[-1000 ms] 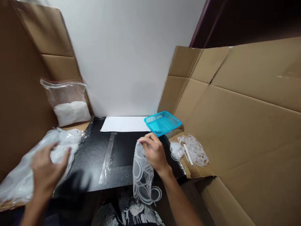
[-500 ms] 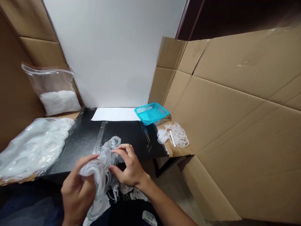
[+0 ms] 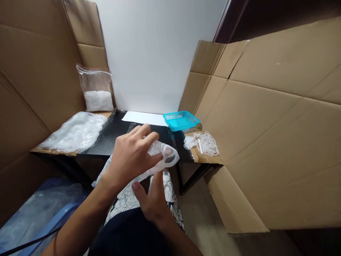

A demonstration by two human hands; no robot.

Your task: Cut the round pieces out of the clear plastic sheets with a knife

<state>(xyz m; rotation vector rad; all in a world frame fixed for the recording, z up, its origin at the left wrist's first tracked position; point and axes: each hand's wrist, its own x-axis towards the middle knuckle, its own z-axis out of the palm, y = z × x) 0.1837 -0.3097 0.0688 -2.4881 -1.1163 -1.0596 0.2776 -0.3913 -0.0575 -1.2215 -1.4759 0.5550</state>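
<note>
My left hand [image 3: 131, 156] is closed around a clear plastic bag of translucent rings [image 3: 162, 158], held in front of the black table's near edge above my lap. My right hand [image 3: 151, 199] sits just below the bag, palm up, thumb raised toward its underside and fingers tucked beneath it. A large clear bag of white rings [image 3: 76, 131] lies on the left of the table. A loose heap of rings with a white stick [image 3: 205, 144] rests on cardboard at the right.
A blue mesh basket [image 3: 181, 120] and a white sheet [image 3: 144, 118] sit at the back of the black table [image 3: 112, 138]. A zip bag of white material [image 3: 96, 92] leans at the back left. Cardboard walls [image 3: 266, 124] enclose both sides. A blue bin [image 3: 39, 217] is at lower left.
My left hand left the big bag on the left and took hold of the smaller ring bag. The bag came off the table toward my lap, and my right hand dropped beneath it.
</note>
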